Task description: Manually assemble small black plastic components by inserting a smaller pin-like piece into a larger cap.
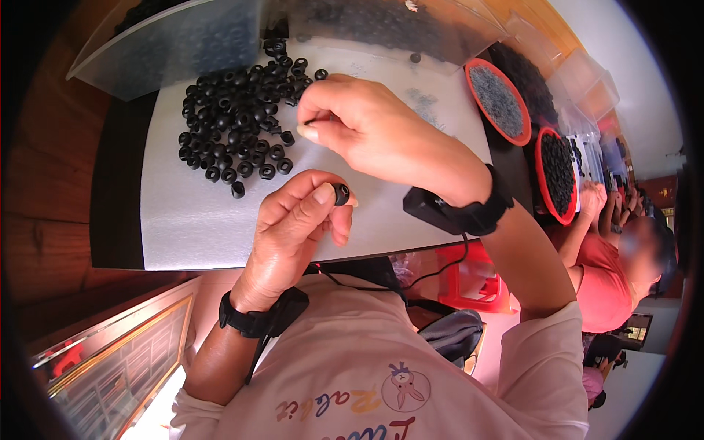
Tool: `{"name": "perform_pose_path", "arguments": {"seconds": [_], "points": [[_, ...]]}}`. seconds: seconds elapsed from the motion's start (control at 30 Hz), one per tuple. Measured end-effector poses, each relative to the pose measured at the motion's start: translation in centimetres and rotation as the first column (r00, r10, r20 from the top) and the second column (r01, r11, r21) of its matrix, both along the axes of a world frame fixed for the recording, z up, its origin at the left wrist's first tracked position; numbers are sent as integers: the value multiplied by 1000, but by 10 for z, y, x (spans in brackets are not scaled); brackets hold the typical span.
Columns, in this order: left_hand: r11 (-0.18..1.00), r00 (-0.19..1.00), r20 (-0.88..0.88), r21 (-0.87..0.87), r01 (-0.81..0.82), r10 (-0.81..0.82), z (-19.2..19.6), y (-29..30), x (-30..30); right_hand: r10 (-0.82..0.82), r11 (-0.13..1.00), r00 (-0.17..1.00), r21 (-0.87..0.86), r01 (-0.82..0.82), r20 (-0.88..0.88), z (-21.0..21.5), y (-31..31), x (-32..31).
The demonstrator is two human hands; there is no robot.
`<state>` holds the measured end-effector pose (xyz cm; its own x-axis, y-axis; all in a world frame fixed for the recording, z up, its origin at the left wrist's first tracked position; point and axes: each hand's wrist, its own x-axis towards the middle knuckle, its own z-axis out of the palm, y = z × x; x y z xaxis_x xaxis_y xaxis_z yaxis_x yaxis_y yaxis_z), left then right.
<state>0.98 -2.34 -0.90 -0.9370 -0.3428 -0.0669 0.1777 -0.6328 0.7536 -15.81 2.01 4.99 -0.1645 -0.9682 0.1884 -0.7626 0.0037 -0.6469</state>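
Glossy round black plastic pieces (234,137) lie on a satiny white sheet (191,231); smooth translucent plastic bins (187,51) line its far edge.

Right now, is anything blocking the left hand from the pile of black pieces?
Nothing visible does: only bare white surface separates the left hand, pinching one black piece, from the pile. The right hand is farther right, beside the pile's edge.

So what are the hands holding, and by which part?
Left hand: a hollow black bead, held by its outer side, open end exposed. Right hand: a small dark piece, mostly hidden; hold point unclear.
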Motion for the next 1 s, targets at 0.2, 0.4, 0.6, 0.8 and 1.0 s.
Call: {"name": "perform_pose_path", "arguments": {"seconds": [0.2, 0.4, 0.6, 0.8, 1.0], "points": [[1000, 1000, -23, 4, 15, -15, -1, 0, -4, -56, 998, 945, 3, 58, 322, 3, 47, 1], [998, 998, -25, -34, 60, -60, 1, 0, -6, -147, 989, 712, 89, 119, 686, 14, 82, -1], [990, 998, -42, -134, 44, -50, 4, 4, -11, -163, 986, 649, 108, 123, 743, 10, 96, -3], [952, 1000, 16, -307, 2, 3, 11, 6, -12, -145, 989, 641, 100, 106, 754, 8, 102, -4], [896, 998, 37, -443, -32, 54, 10, 7, -10, -146, 987, 678, 60, 150, 721, 5, 105, -5]]}}
